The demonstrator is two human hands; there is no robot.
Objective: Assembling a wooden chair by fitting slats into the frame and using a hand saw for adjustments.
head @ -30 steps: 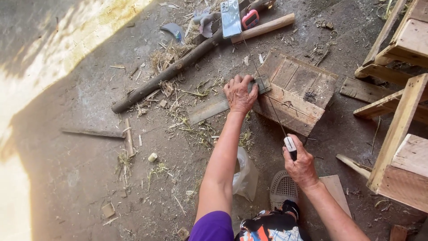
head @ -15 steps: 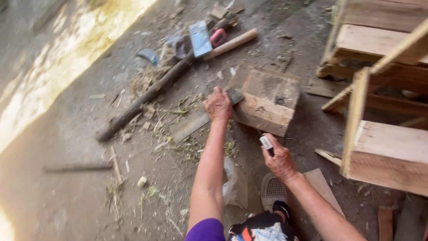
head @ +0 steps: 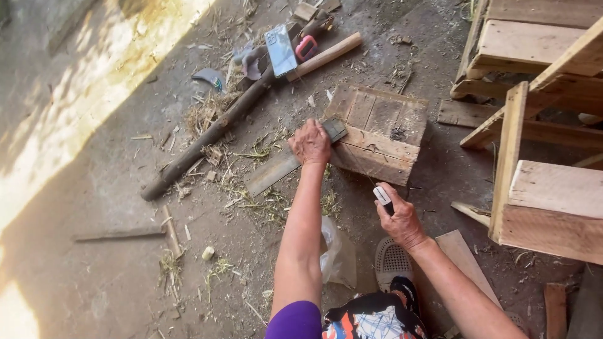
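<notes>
Strip: flat, thin, stiff wood, likely light; lies on ground, one end against block
Left hand: pressed down on strip's block end
Right hand: closed round small tool, near block's front
Grip: pin strip flat by its ends

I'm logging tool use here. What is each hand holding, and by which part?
The left hand presses a flat wood strip near its upper end, against the wooden block. The right hand grips a small tool by its lower end.

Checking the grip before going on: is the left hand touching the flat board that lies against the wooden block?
Touching. The head view shows the left hand pressed down on the flat board, fingers covering it where it meets the wooden block, with no gap visible.
</notes>
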